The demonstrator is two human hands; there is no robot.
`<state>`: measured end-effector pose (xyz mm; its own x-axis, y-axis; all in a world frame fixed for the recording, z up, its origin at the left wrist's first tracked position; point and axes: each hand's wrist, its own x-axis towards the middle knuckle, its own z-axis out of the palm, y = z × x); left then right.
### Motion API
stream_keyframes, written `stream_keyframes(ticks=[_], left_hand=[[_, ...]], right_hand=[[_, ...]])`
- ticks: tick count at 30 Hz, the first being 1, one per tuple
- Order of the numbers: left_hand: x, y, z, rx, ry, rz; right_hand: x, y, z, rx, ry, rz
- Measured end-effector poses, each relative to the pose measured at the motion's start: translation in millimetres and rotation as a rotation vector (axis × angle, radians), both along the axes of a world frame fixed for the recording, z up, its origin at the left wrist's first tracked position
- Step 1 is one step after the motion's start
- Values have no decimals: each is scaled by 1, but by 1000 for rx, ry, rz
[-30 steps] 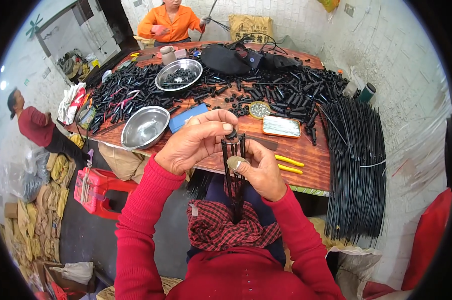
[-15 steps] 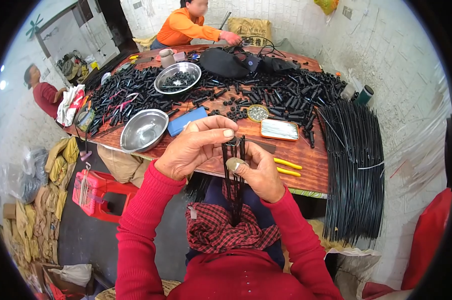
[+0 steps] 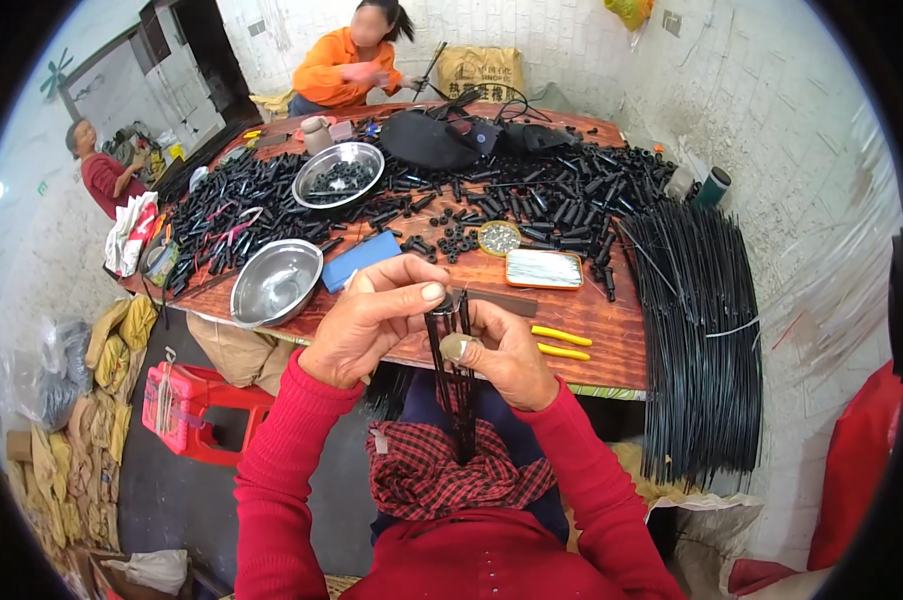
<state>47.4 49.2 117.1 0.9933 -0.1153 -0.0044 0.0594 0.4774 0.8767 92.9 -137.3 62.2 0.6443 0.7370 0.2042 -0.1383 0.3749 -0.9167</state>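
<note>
Two bare hands up at centre frame, red sleeves in from 6 o'clock. Left hand [image 3: 371, 318] curled, thumb and forefinger pinching top ends of thin black rods [image 3: 453, 380]. Right hand [image 3: 506, 352] at 3 o'clock of left, closed around same rods, thumb pressed on them from front. Rods upright, held just in front of wooden table [image 3: 591, 335] edge, lower ends hanging down to checked cloth [image 3: 451, 470] on lap at 6 o'clock. At 10 o'clock of hands: empty steel bowl [image 3: 275, 282], blue flat block [image 3: 361, 260] just beside it. At 12 o'clock: second steel bowl [image 3: 338, 174] with black parts inside, heap of small black tubes [image 3: 551, 195] spread across tabletop. At 2 o'clock: flat rectangular tin [image 3: 543, 268], round tin [image 3: 498, 237] near it. At 3 o'clock: yellow-handled pliers [image 3: 561, 342], just beside right hand. Far 3 o'clock: big bundle of long black rods [image 3: 696, 340] hanging off table edge. Person in orange [image 3: 346, 65] at 12 o'clock across table; another person in dark red [image 3: 106, 175] at 10 o'clock. Red plastic stool [image 3: 186, 410] at 8 o'clock on floor.
</note>
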Motion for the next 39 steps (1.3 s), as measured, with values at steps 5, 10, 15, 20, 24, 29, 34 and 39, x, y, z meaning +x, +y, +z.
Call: stream_keyframes(ticks=[5,10,15,20,24,29,34,39], left_hand=[[-6,-6,2,59,-1,63],[-13,-14,1,164,-42,180],[-17,-13,-2,45,-6,154],[-20,-3,0,68,-85,39],[-21,0,-1,153,-128,67],[-22,0,-2,199,-137,87],[-23,-2,-6,198,-165,118],[-23,-1,-8,156,-180,105]], right_hand=[[1,2,-1,34,39,28],[6,2,-5,12,40,30],[4,4,-4,31,64,32],[3,3,-1,29,38,16],[2,2,2,4,19,30],[0,0,5,-3,24,65],[-1,0,4,-1,24,53],[-3,1,4,13,31,64]])
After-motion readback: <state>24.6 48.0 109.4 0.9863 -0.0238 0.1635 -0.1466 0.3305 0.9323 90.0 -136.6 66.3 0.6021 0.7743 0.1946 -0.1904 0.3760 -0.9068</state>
